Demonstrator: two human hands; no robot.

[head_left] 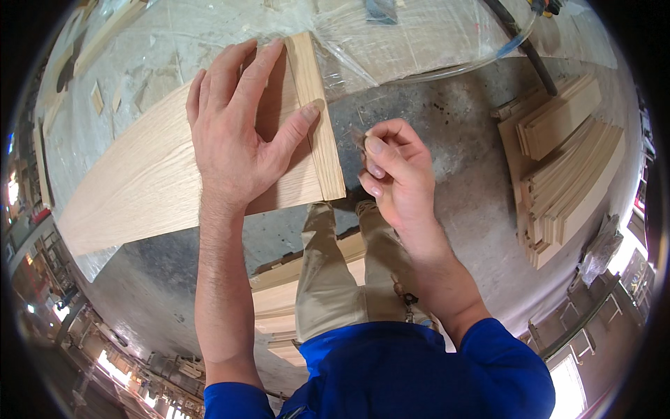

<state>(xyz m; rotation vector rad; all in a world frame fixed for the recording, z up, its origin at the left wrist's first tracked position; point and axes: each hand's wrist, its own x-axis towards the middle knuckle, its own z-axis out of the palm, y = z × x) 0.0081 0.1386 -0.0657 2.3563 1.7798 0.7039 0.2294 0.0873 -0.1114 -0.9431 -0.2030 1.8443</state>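
Note:
A light wooden board (139,178) with visible grain lies on the plastic-covered table, its right end reaching past the table edge. Along that end runs a narrow wooden strip (317,133), with a thin seam between it and the main panel. My left hand (237,129) rests flat on the board with fingers spread, its thumb on the strip. Just off the board's right end, my right hand (405,167) is closed in a pinch on a small, thin, dark piece (358,138). Its exact kind is too small and blurred to tell.
Clear plastic sheeting (349,59) covers the table. A dark hose (520,35) hangs over its far right edge. Stacks of cut wooden pieces (569,188) stand at the right, and more boards (272,300) lie beside my legs. Small wood scraps (97,98) lie at the far left.

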